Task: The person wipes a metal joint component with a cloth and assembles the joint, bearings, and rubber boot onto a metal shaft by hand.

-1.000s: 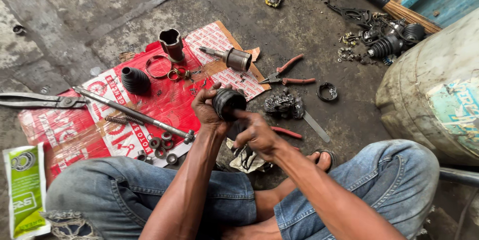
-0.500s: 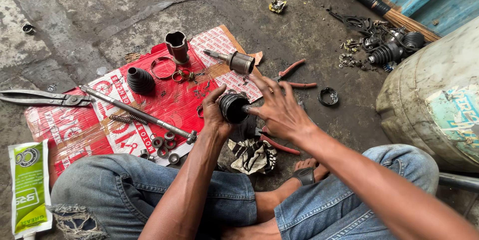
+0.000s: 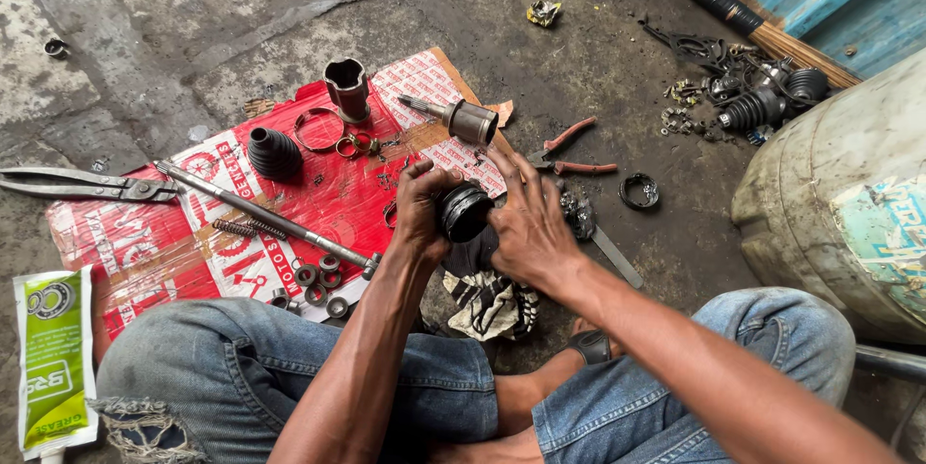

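While both hands meet at the frame's centre, the black rubber boot sits between them above the floor: the left hand wraps around its side, and the right hand presses it with fingers spread wide. Just below, at 6 o'clock, lies a striped rag. At 9 o'clock a metal shaft crosses the red cardboard. At 12 o'clock rests a joint housing; red-handled pliers lie at 2 o'clock.
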